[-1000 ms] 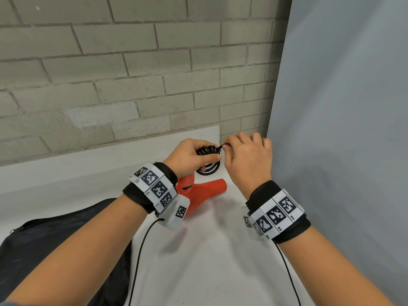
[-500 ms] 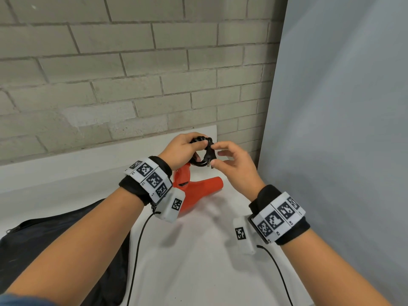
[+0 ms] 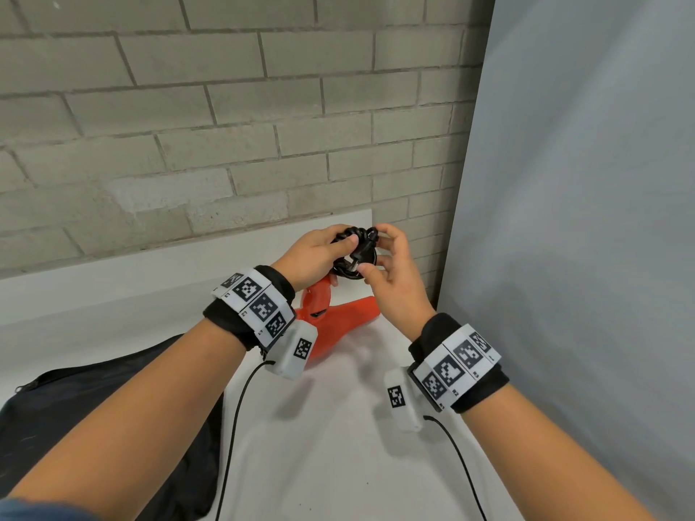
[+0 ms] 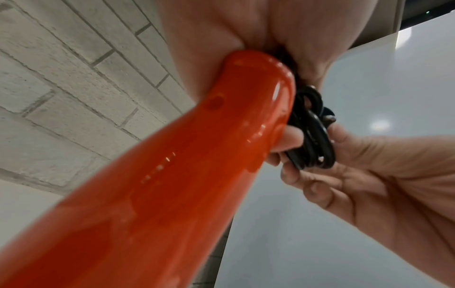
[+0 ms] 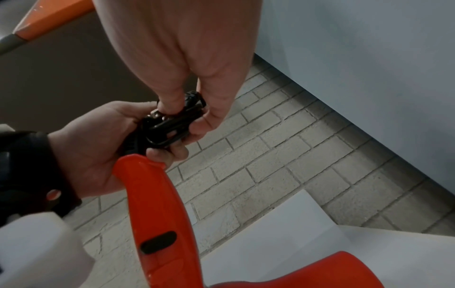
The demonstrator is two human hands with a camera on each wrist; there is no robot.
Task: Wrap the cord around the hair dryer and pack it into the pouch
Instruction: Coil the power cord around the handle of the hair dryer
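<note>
The red hair dryer (image 3: 338, 321) hangs above the white table, handle end up. My left hand (image 3: 319, 253) grips that handle end (image 5: 140, 167) together with the black cord (image 3: 355, 253) coiled there in loops. My right hand (image 3: 387, 265) pinches the plug end of the cord (image 5: 177, 118) between thumb and fingertips, right against the coil. In the left wrist view the red handle (image 4: 172, 175) fills the middle and the cord loops (image 4: 312, 132) sit between the fingers of both hands. The black pouch (image 3: 94, 426) lies at the lower left, its zip edge showing.
A grey brick wall (image 3: 225, 126) rises behind the white table (image 3: 319, 464). A pale grey panel (image 3: 583, 220) stands close on the right. Thin black cables run from both wrist cameras across the table.
My right hand turned palm-inward and came round the coil, shifting from pulling the cord over the top to pinching the plug against the loops. The dryer stays in the left hand.
</note>
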